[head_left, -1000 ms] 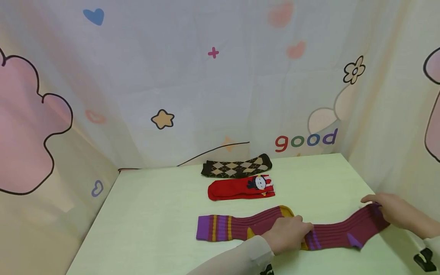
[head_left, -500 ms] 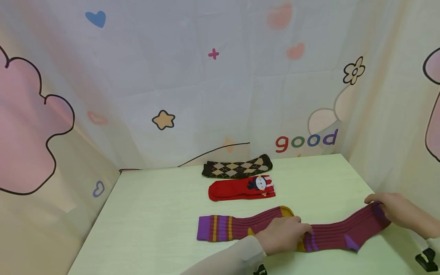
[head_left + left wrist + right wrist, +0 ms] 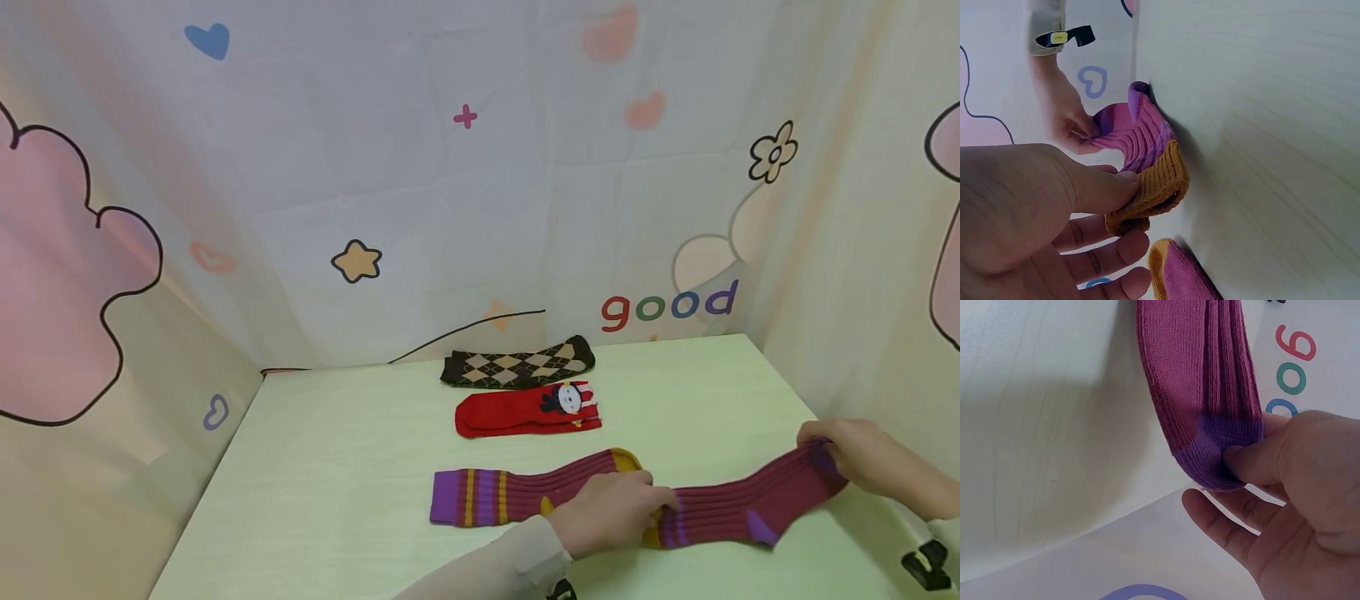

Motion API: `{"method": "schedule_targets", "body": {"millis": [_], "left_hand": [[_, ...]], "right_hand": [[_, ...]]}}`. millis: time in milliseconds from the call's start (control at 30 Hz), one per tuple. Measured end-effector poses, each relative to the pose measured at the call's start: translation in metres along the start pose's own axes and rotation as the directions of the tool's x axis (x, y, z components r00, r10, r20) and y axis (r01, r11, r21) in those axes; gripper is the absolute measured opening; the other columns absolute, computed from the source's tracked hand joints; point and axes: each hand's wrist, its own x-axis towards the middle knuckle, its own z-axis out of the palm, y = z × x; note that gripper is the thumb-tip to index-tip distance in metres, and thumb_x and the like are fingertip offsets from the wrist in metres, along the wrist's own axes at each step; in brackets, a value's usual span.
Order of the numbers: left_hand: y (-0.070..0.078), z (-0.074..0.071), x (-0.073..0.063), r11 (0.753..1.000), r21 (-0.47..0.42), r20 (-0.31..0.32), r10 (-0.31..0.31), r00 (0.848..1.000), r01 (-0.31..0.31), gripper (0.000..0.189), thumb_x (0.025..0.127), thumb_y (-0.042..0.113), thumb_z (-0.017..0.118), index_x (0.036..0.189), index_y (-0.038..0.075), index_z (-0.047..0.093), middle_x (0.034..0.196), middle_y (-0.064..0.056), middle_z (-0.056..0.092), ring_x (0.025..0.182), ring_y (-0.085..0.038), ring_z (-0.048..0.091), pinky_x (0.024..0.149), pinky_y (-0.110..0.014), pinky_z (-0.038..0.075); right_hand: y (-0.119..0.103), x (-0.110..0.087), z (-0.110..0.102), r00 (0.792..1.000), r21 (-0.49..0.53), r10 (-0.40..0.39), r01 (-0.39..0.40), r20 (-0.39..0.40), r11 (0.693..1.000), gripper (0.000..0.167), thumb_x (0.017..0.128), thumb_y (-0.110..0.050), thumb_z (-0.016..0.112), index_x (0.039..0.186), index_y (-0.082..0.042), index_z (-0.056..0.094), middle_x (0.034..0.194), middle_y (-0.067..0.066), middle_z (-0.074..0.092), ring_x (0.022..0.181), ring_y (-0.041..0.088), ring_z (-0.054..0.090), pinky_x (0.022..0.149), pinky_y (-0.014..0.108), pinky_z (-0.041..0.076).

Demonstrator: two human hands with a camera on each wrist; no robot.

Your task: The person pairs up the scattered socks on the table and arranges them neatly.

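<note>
Both my hands hold one maroon ribbed sock [image 3: 720, 512], stretched out between them above the table's right side. With thumb and fingers, my left hand [image 3: 611, 510] pinches its mustard cuff [image 3: 1163, 181]; in the left wrist view the cuff's opening gapes a little. My right hand [image 3: 862, 454] grips the purple toe [image 3: 1210, 465], which is raised off the table. A second maroon sock [image 3: 525, 492], with a purple cuff and mustard stripes, heel and toe, lies flat to the left. My left hand and forearm cover part of it in the head view.
Farther back lies a red sock [image 3: 502, 414] with a white cartoon face. Behind it, near the table's back edge, is a black and beige argyle sock [image 3: 517, 367]. Printed curtains [image 3: 450, 192] enclose the pale table [image 3: 315, 483] at the back and sides.
My left hand has shifted slightly left with the cuff, and the sock's purple heel has slid a little left too. My right hand has moved slightly right, still gripping the toe.
</note>
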Motion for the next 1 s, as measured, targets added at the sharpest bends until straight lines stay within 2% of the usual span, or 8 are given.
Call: {"method": "schedule_targets", "body": {"millis": [200, 600, 867, 1000], "left_hand": [[0.001, -0.003, -0.004, 0.999, 0.041, -0.042, 0.023, 0.999, -0.022, 0.031, 0.099, 0.023, 0.07, 0.126, 0.038, 0.07, 0.097, 0.017, 0.061, 0.075, 0.004, 0.048, 0.053, -0.015, 0.039], [0.011, -0.016, -0.012, 0.994, 0.093, -0.066, 0.063, 0.996, -0.057, 0.03, 0.1, 0.024, 0.068, 0.125, 0.04, 0.069, 0.097, 0.018, 0.06, 0.069, 0.004, 0.046, 0.049, -0.014, 0.038], [0.013, -0.031, -0.022, 0.997, 0.067, -0.047, 0.048, 0.998, -0.045, 0.034, 0.099, 0.022, 0.07, 0.129, 0.039, 0.068, 0.1, 0.017, 0.061, 0.069, 0.003, 0.047, 0.05, -0.014, 0.04], [0.009, -0.035, -0.028, 0.998, 0.042, -0.069, 0.047, 0.996, -0.044, 0.036, 0.098, 0.018, 0.072, 0.128, 0.037, 0.069, 0.101, 0.015, 0.061, 0.071, 0.004, 0.048, 0.052, -0.013, 0.04]], "right_hand": [[-0.002, 0.002, -0.002, 1.0, 0.001, 0.011, -0.011, 0.004, 1.0, 0.044, 0.062, 0.021, 0.068, 0.074, -0.021, 0.06, 0.069, -0.012, 0.057, 0.061, 0.002, 0.049, 0.051, 0.032, 0.044], [0.0, 0.0, 0.0, 1.0, 0.0, 0.007, -0.007, 0.009, 1.0, 0.047, 0.063, 0.02, 0.067, 0.072, -0.025, 0.058, 0.07, -0.017, 0.053, 0.063, -0.002, 0.045, 0.052, 0.03, 0.042], [-0.005, 0.001, 0.003, 1.0, 0.04, -0.008, 0.008, -0.01, 0.999, 0.049, 0.064, 0.019, 0.07, 0.072, -0.027, 0.058, 0.071, -0.021, 0.052, 0.064, -0.004, 0.045, 0.051, 0.028, 0.042], [-0.008, 0.002, 0.003, 1.0, 0.048, -0.012, 0.013, -0.024, 0.999, 0.05, 0.064, 0.019, 0.071, 0.072, -0.028, 0.057, 0.071, -0.022, 0.052, 0.064, -0.005, 0.045, 0.051, 0.028, 0.041]]}}
